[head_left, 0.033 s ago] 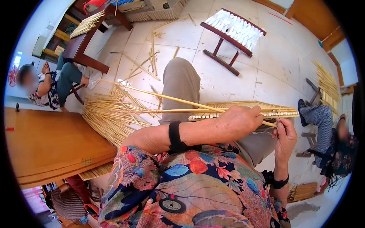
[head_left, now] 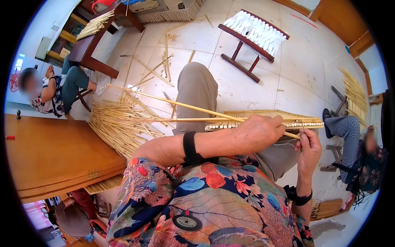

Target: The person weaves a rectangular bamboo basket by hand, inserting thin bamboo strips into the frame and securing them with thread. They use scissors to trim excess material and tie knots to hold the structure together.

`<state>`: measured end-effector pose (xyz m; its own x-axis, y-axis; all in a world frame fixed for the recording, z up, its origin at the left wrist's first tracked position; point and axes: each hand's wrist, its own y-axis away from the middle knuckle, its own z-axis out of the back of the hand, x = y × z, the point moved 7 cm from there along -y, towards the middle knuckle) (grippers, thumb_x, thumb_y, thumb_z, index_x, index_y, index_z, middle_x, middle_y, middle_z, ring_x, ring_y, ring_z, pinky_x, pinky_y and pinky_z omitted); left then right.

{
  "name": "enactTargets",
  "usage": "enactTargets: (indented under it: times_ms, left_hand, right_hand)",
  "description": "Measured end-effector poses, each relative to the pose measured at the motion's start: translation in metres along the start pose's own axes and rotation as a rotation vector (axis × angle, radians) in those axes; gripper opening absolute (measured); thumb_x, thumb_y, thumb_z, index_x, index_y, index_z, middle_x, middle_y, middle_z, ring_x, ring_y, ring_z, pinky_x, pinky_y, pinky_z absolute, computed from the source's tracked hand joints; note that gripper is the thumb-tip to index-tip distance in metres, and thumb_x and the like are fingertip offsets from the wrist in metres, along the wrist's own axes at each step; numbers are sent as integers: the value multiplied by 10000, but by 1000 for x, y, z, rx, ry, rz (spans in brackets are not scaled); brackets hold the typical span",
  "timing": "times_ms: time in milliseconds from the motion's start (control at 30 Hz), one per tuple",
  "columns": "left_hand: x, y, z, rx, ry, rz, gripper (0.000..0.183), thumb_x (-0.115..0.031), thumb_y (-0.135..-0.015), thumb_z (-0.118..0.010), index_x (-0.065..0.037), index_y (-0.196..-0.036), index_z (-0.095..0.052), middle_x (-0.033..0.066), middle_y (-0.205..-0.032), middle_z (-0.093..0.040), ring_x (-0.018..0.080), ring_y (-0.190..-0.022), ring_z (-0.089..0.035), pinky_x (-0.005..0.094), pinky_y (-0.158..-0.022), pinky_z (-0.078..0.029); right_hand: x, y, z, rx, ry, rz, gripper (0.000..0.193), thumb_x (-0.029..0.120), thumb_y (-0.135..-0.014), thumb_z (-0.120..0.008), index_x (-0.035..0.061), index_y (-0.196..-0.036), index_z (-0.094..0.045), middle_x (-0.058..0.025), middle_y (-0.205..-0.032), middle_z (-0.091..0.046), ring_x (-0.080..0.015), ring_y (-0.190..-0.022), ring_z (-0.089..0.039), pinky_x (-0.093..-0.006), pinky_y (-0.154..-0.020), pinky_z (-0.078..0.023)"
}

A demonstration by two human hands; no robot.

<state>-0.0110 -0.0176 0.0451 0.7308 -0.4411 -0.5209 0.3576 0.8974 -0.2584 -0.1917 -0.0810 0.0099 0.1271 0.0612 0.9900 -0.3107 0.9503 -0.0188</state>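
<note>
Woven straw mat [head_left: 267, 117], at 3 o'clock: looked light, stiff, brittle. Left hand [head_left: 259, 133], grip closed over its edge; right hand [head_left: 308, 150] pinched one straw stalk [head_left: 173, 103]. Best held mid-band.

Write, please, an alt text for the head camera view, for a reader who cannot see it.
A seated person's left hand and right hand hold a flat woven panel of pale straw stalks across the lap, a long thin pale stalk sticking out leftward. A loose heap of straw lies on the tiled floor.
</note>
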Motion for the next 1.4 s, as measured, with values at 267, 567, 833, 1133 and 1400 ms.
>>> enactTargets:
  times_ms: [267, 567, 833, 1133, 1400]
  left_hand:
    - [18, 28, 11, -118, -19, -36, 117, -52, -787, -593, -26, -892, -547, 116, -855, -543, 308, -815, -621, 396, -680, -520]
    - [17, 19, -4, -9, 22, -3, 113, -108, -836, -616, -42, -875, -533, 113, -820, -554, 305, -761, -629, 413, -598, -516]
    - [18, 18, 7, -74, 0, 30, 134, -75, -823, -659, -63, -952, -624, 98, -786, -555, 296, -678, -610, 411, -570, -511]
    - [25, 21, 25, -129, -180, 108, 168, -11, -787, -652, -44, -952, -644, 98, -755, -534, 288, -689, -592, 391, -580, -483]
    - [32, 24, 16, -120, -164, 157, 182, -6, -782, -651, -56, -957, -650, 103, -751, -524, 284, -687, -588, 393, -583, -481]
  right_hand:
    - [-25, -6, 19, -75, -69, -124, 153, 70, -974, -547, -20, -1056, -639, -32, -855, -594, -71, -614, -511, -212, -530, -443]
    - [-44, -6, 20, -97, -63, -163, 160, 88, -966, -565, -20, -1056, -643, -33, -812, -601, -70, -593, -522, -211, -505, -447]
    - [-20, -7, 10, -97, -113, -103, 139, 75, -951, -600, -8, -1041, -666, -37, -870, -636, -77, -651, -557, -219, -573, -477]
    - [21, -4, 46, -269, 543, 481, 140, 28, -876, -651, 23, -1011, -685, -90, -985, -654, -233, -982, -591, -322, -856, -468]
    - [44, -21, 22, -150, 748, 686, 173, -2, -805, -682, 50, -970, -686, -83, -977, -660, -284, -1045, -600, -397, -913, -451]
